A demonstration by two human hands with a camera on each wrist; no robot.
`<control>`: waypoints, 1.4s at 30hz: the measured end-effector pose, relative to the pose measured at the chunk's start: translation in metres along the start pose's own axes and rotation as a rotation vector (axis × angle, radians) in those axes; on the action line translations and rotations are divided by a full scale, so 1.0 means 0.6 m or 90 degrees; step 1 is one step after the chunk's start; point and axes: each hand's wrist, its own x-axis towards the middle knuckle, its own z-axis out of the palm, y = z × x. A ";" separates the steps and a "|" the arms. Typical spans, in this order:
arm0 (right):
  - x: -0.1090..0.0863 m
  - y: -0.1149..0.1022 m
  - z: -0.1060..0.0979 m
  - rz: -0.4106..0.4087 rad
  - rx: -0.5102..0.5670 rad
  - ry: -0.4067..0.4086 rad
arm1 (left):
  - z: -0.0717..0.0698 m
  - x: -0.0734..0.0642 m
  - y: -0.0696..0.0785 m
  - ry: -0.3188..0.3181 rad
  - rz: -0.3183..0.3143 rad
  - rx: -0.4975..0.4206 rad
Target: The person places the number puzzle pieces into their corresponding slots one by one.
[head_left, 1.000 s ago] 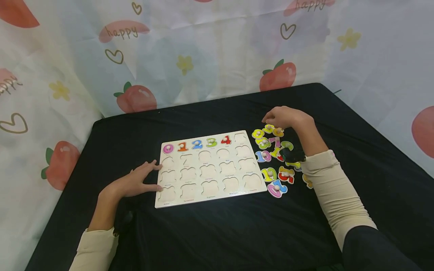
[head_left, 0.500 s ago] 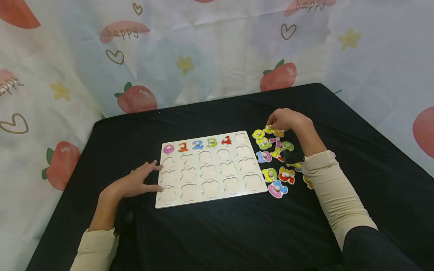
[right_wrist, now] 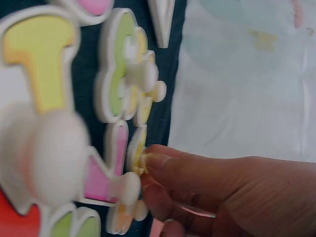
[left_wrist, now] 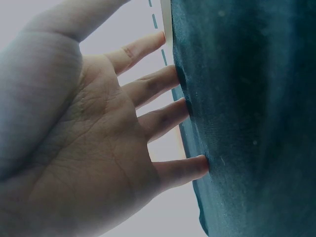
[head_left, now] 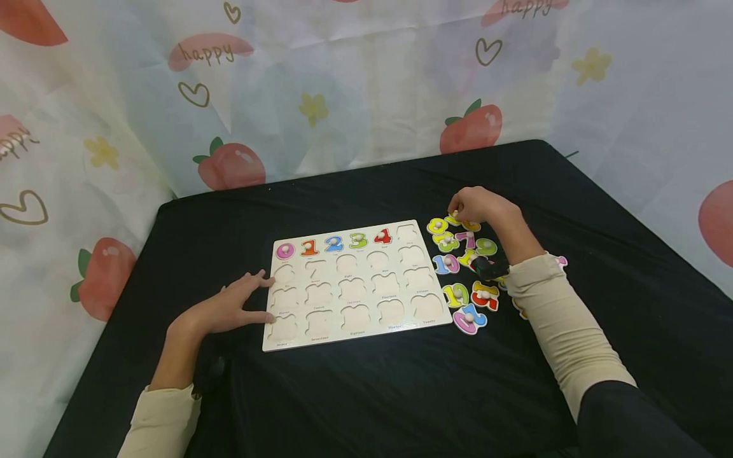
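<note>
A wooden number puzzle board [head_left: 370, 247] lies on the black cloth, with pieces 0, 1, 2, 3 and 4 in its top row. My left hand [head_left: 226, 306] is spread at the board's left edge, thumb and fingertips touching it; in the left wrist view the fingers [left_wrist: 158, 118] are straight. At the far end of the loose pieces, my right hand [head_left: 483, 207] pinches a yellow number piece [head_left: 452, 221] between thumb and index finger. The right wrist view shows that yellow piece [right_wrist: 138, 153] edge-on at the fingertips, its number partly hidden.
Several loose number pieces with knobs lie right of the board, among them a pink 7 [head_left: 466, 240], a 10 [head_left: 445, 264] and a 12 [head_left: 455, 295]. My right forearm [head_left: 564, 312] covers some of them. A printed curtain [head_left: 355, 114] stands behind the table.
My right hand has come down slightly, and its fingers have gone from hovering beside the yellow piece to pinching it. The left hand has stayed at the board's edge.
</note>
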 end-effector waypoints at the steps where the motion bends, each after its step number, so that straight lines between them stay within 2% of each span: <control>1: 0.001 0.001 0.002 0.004 0.005 0.003 | 0.000 0.000 0.000 -0.001 0.000 0.000; 19: 0.010 0.011 0.010 0.015 0.009 0.062 | 0.000 0.000 0.001 0.000 0.000 0.002; 34: 0.011 0.001 -0.002 0.005 0.004 0.110 | -0.003 0.004 -0.003 0.004 0.002 0.002; 42: 0.007 -0.018 0.009 -0.015 -0.003 0.115 | -0.001 0.000 -0.002 -0.001 0.001 0.007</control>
